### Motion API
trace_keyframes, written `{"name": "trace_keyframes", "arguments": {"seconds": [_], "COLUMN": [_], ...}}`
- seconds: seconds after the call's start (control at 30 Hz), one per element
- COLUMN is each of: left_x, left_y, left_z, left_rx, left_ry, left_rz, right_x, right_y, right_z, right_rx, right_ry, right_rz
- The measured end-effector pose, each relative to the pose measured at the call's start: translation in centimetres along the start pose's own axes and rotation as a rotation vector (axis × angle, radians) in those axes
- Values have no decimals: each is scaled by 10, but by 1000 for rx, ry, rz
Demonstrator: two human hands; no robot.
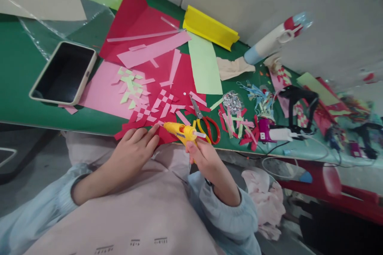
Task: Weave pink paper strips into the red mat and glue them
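My right hand [201,154] is wrapped round the handle of a yellow glue gun [181,130], whose nozzle points left toward the fingertips of my left hand. A glue stick pokes out of its rear. My left hand [136,149] lies with fingers spread over the near edge of a red and pink woven paper piece [151,109], its index finger close to the nozzle. Whether it pins a strip there is too small to tell. Just right of the glue gun lie scissors [206,121] with red and yellow handles.
A phone [64,72] lies at left on the green table [18,67]. Behind are red paper [128,20], pale green paper [205,61] and a yellow tray [209,28]. A white bottle [271,42], paper scraps, cables and a purple device [264,130] are at right.
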State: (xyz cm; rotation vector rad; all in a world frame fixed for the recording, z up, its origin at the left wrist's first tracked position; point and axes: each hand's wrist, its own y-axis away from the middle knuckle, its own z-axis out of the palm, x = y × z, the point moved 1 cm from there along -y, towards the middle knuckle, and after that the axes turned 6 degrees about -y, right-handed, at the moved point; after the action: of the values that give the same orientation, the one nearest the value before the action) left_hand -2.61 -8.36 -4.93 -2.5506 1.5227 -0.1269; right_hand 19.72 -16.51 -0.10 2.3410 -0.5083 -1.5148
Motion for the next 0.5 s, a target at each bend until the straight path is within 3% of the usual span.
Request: {"name": "trace_keyframes", "arguments": {"seconds": [0.5], "left_x": [1], "left_y": [1], "left_z": [2], "left_rx": [-12], "left_ry": [69], "left_rz": [-17], "right_x": [5], "right_y": [0], "right_z": [1], "right_rx": [14], "right_ry": [-100], "right_rz": [51]}}
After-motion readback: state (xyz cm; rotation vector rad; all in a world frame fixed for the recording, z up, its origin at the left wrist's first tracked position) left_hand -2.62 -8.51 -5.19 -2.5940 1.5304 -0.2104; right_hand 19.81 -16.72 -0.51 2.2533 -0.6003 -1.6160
